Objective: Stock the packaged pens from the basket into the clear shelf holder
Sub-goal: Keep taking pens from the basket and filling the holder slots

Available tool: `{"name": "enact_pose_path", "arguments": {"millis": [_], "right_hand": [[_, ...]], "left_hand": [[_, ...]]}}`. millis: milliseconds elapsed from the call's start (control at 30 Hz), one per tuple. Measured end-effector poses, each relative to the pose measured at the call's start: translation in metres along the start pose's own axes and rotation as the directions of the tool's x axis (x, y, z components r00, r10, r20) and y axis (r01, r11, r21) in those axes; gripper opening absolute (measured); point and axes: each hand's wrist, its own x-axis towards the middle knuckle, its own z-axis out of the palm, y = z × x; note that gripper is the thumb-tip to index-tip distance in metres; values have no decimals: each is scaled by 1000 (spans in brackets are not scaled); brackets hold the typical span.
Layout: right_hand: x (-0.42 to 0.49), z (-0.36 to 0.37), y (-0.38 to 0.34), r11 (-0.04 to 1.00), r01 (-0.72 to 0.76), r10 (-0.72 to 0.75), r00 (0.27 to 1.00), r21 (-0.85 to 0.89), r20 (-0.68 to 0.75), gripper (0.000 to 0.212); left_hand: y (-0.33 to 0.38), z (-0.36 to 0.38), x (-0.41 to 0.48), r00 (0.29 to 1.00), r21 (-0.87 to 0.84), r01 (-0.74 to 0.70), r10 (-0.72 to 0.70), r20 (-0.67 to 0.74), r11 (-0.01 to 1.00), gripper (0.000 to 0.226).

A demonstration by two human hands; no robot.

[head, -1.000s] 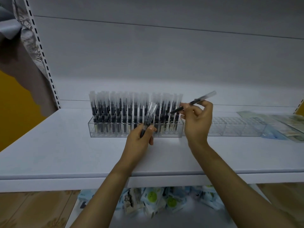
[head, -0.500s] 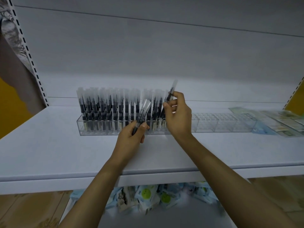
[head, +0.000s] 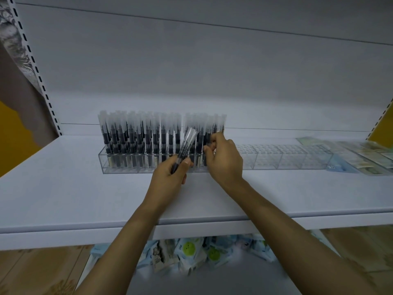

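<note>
White shelf (head: 63,199) with plain back panel (head: 191,71), slotted upright (head: 36,67) at left edge, flat printed packets (head: 361,154) lying at the shelf's right end, heap of small packets (head: 191,254) below the shelf, wood-patterned floor (head: 32,271), yellow wall (head: 12,141) at left, patterned cloth (head: 12,39) upper left.

**Free right, blocked left**

Left of the fingers (head: 209,148) of the right hand (head: 226,161), upright pens (head: 138,141) pack the holder (head: 287,165). Right of the fingers its cells stand open from above, as far as flat packets (head: 361,158). The left hand (head: 168,179) leans a pen bundle (head: 188,143) just beside the fingers, over the bare front of the shelf (head: 74,199).
</note>
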Motion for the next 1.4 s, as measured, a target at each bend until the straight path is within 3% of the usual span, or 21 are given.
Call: {"name": "enact_pose_path", "arguments": {"millis": [300, 367, 467, 500, 567, 633, 667, 833, 933, 1000, 1200, 1400], "right_hand": [[4, -3, 3, 999, -26, 28, 998, -31, 52, 27], [0, -9, 5, 999, 18, -18, 1000, -34, -12, 29], [-14, -21, -3, 976, 88, -62, 989, 200, -131, 19], [-18, -25, -9, 939, 56, -34, 997, 341, -71, 16], [-25, -30, -24, 812, -127, 18, 981, 569, 194, 9], [-30, -30, -33, 697, -318, 31, 908, 642, 417, 11], [-31, -29, -35, 670, -369, 41, 885, 644, 464, 13], [-22, -30, -36, 504, -470, 240, 882, 725, 405, 20], [-8, -42, -32, 415, -482, 373, 864, 772, 339, 23], [0, -50, -25, 447, -453, 397, 873, 771, 282, 20], [16, -66, -5, 687, -267, 368, 930, 676, -6, 8], [22, -59, 1, 843, -183, 241, 969, 506, -51, 4]], "left_hand": [[3, 0, -1, 1000, -7, 15, -15, 4, 1000, 29], [4, 0, -1, 1000, -17, 9, -9, 4, 1000, 30], [10, 1, -2, 1000, -91, 28, -27, 11, 995, 38], [12, 1, -3, 999, -118, 37, -35, 17, 992, 39], [15, 1, -4, 999, -156, 41, -36, 37, 987, 39], [18, 1, -6, 998, -184, 41, -31, 59, 982, 38], [18, 0, -6, 997, -197, 46, -33, 64, 979, 38], [14, -1, -5, 996, -108, 55, -47, 74, 993, 41], [10, -1, -4, 996, -58, 68, -65, 63, 996, 31], [7, -1, -3, 996, -31, 57, -55, 67, 998, 28], [6, -1, -4, 998, 4, 24, -25, 62, 1000, 25], [3, 0, -2, 998, 10, 22, -22, 51, 1000, 25]]}}
